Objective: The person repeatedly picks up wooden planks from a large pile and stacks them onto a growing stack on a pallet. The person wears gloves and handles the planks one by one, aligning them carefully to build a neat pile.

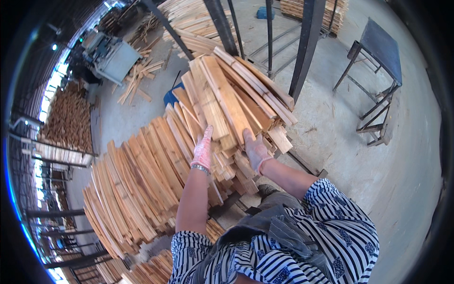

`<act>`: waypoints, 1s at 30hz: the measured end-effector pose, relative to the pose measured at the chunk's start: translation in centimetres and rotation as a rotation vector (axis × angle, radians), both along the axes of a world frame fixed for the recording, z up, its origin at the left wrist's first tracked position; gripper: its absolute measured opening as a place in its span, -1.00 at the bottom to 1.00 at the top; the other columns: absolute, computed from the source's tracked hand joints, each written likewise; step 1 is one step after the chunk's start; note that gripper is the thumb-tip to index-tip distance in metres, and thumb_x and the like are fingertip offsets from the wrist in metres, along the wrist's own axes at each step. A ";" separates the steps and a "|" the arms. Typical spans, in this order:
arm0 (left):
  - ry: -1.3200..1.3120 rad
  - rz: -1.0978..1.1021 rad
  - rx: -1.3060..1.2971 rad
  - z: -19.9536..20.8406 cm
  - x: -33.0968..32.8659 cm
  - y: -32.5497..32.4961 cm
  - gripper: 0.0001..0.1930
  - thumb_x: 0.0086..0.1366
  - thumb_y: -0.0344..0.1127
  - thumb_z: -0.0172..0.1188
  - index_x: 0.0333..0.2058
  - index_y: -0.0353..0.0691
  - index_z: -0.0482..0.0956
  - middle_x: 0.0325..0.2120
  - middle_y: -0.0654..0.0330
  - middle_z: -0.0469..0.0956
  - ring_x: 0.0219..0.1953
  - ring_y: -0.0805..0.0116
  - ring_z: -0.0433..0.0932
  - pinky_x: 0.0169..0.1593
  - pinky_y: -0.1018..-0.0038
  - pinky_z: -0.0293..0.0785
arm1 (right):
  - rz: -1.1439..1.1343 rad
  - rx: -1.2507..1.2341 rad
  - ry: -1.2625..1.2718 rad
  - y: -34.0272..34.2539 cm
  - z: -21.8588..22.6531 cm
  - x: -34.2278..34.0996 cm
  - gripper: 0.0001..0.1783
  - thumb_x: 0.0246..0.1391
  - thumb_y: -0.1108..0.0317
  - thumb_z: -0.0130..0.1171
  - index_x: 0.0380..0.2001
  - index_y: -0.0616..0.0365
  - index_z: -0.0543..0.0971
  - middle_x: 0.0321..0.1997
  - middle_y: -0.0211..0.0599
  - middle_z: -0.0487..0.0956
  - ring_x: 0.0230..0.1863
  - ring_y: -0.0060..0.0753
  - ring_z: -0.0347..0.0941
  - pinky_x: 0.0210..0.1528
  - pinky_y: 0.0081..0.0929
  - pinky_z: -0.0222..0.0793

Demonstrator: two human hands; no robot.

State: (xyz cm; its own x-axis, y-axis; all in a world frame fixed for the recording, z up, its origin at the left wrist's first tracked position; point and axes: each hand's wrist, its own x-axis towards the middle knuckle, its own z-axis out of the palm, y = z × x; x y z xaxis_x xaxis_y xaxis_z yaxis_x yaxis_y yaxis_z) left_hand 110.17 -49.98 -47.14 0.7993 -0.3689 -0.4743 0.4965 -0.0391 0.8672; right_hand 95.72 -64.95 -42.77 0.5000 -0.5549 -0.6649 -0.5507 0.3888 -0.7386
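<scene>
Two light wooden planks [227,97] lie side by side on top of the stack, their near ends between my hands. My left hand [203,150], in a pinkish-white work glove, presses against their left side. On the right edge, my right hand [257,150], also gloved, grips with its thumb on top; its other fingers are mostly hidden. Beneath and around the planks are more stacked planks [156,161], in a long row running to the lower left. Several darker, overlapping planks [255,90] lean just right of the held ones.
A black metal post [306,47] and thinner bars rise beyond the stack. To the right stands a dark metal table [380,49] on the concrete floor. At the far left are a grey machine [116,59], scattered offcuts [137,83] and a tall wood pile [68,118].
</scene>
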 end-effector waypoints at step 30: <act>0.156 0.107 -0.140 -1.9 -10.5 2.6 -0.17 0.15 -0.09 0.49 0.23 -0.42 0.27 0.09 -0.01 0.52 0.04 0.16 0.56 0.05 0.27 0.57 | 0.724 -0.067 -0.256 -3.1 0.2 -6.3 -0.10 0.15 -0.22 0.27 0.19 0.44 0.37 0.03 -0.08 0.60 -0.01 -0.40 0.54 0.04 -0.44 0.48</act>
State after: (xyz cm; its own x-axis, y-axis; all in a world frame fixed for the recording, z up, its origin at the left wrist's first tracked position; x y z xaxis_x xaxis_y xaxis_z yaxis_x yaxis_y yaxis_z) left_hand 99.70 -47.37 -49.00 0.7586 -0.3568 -0.5452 0.6198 0.1369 0.7727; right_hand 89.44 -68.04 -42.57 0.8874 -0.0653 -0.4563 -0.4597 -0.0534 -0.8865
